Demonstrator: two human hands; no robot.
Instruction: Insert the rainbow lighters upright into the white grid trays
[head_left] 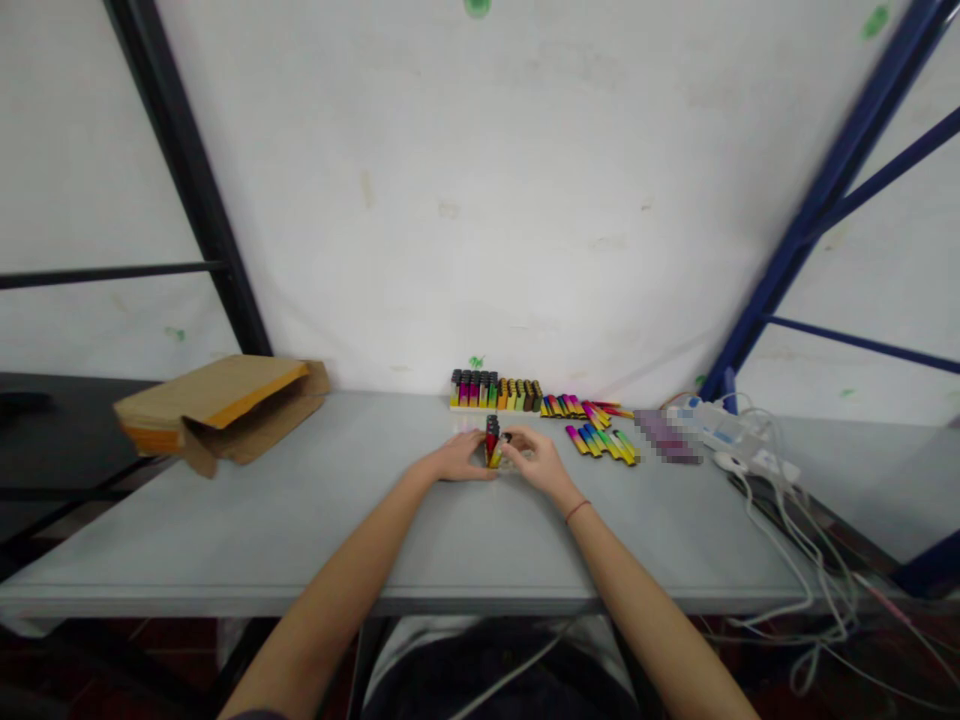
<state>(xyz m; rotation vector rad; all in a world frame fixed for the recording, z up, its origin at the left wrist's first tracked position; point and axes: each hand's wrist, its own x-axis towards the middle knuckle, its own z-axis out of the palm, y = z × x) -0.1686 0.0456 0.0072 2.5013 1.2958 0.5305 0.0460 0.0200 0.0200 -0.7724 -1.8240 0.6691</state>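
Between my hands, near the middle of the table, stands a short row of red lighters (492, 437) with black tops, in what looks like a small clear tray (516, 464). My left hand (456, 458) curves around the left side of it, thumb in front and fingers behind. My right hand (537, 464) is closed in a pinch at the right side, on a lighter with a dark top and yellow lower part (496, 457). Its fingers hide much of the tray. Just behind stand filled rows of upright lighters, purple-green ones (474, 389) and yellow-orange ones (518, 394).
Loose multicoloured lighters (602, 443) lie to the right, with more (564, 406) behind them. A blurred purple item (667, 437), a power strip (711, 424) and tangled white cables (806, 540) lie farther right. An opened cardboard box (225, 405) rests at the left.
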